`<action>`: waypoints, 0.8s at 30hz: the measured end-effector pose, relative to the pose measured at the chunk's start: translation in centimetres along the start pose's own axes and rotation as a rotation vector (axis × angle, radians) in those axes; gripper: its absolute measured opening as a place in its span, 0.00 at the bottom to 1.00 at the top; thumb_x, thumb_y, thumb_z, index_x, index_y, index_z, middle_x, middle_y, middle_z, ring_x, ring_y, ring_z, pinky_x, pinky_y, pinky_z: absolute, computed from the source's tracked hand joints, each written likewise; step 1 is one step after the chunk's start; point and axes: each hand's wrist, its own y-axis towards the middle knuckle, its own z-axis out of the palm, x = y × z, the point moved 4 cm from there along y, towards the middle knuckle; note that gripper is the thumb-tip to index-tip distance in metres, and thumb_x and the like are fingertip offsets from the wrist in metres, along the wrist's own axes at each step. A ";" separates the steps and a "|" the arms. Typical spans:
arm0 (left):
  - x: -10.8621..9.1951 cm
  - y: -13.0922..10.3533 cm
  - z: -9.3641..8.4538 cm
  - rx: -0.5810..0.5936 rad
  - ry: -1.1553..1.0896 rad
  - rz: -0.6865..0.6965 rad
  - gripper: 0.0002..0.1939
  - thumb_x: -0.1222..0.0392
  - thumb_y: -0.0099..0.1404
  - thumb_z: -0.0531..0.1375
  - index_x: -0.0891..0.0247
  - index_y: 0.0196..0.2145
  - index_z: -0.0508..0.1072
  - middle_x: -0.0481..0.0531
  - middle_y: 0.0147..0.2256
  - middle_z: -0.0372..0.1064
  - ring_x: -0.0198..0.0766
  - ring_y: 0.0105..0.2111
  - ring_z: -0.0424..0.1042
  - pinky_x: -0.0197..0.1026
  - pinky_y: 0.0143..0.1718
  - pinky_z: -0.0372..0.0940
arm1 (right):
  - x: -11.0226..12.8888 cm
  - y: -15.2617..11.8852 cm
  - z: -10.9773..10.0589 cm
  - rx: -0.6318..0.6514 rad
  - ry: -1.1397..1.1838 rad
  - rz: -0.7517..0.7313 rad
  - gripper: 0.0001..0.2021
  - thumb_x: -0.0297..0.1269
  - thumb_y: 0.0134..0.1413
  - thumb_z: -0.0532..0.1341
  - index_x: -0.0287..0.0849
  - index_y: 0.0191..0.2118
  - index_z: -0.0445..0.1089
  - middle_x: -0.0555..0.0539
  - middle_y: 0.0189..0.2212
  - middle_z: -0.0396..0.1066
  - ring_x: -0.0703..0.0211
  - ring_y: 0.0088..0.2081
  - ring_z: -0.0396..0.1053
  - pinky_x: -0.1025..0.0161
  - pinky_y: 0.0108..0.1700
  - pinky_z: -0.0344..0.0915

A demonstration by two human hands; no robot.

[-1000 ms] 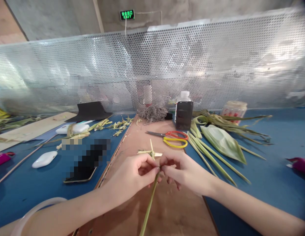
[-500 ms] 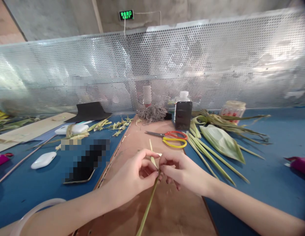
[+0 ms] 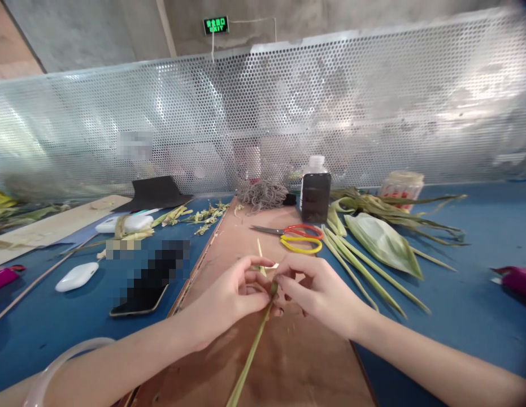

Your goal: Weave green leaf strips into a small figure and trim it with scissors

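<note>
Over the brown board (image 3: 288,362), a long green plant strip (image 3: 251,359) runs from the bottom edge up to my fingers, with a small darker knot at its upper part. My left hand (image 3: 241,288) pinches the strip from the left between thumb and fingers. From the right, my right hand (image 3: 307,285) has its thumb and forefinger closed on the strip at the knot. A pale pointed tip (image 3: 260,251) sticks up behind my left fingers. Scissors (image 3: 294,237) with red and yellow handles lie just beyond my hands.
A dark bottle (image 3: 316,195) and grey tangled string (image 3: 264,196) stand behind. Green stalks (image 3: 364,265) and a broad leaf (image 3: 383,244) lie to the right. At left are a phone (image 3: 148,282), a white case (image 3: 77,277) and plant scraps (image 3: 209,217).
My right hand has risen slightly and its fingers have shifted at the knot, which shows more now. The strip's lower end has swung a little left.
</note>
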 end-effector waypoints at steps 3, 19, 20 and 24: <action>0.0 0.0 -0.2 -0.019 0.002 0.014 0.20 0.68 0.58 0.60 0.62 0.48 0.61 0.48 0.34 0.69 0.35 0.33 0.72 0.44 0.42 0.63 | 0.0 0.0 -0.1 -0.042 -0.005 -0.004 0.06 0.30 0.52 0.54 0.40 0.30 0.67 0.52 0.22 0.67 0.67 0.22 0.63 0.71 0.20 0.56; 0.3 -0.1 -0.3 0.036 0.114 0.099 0.24 0.68 0.57 0.61 0.58 0.50 0.58 0.50 0.39 0.67 0.33 0.35 0.67 0.41 0.39 0.63 | -0.4 0.1 -0.4 -0.099 0.018 0.006 0.08 0.34 0.54 0.54 0.40 0.27 0.66 0.54 0.20 0.62 0.69 0.19 0.59 0.70 0.21 0.57; 0.2 -0.2 -0.3 0.037 0.126 0.111 0.23 0.68 0.57 0.61 0.58 0.49 0.59 0.49 0.39 0.67 0.33 0.34 0.67 0.40 0.38 0.63 | -0.5 0.1 -0.4 -0.104 0.013 0.011 0.08 0.35 0.54 0.54 0.40 0.27 0.66 0.53 0.20 0.63 0.68 0.20 0.60 0.70 0.21 0.57; -0.2 -0.6 -0.1 0.058 0.200 0.151 0.18 0.68 0.59 0.60 0.57 0.45 0.60 0.48 0.37 0.66 0.33 0.35 0.67 0.40 0.40 0.63 | -0.6 0.0 -0.5 -0.116 0.002 0.014 0.08 0.35 0.54 0.55 0.40 0.27 0.66 0.52 0.20 0.64 0.67 0.21 0.61 0.70 0.21 0.57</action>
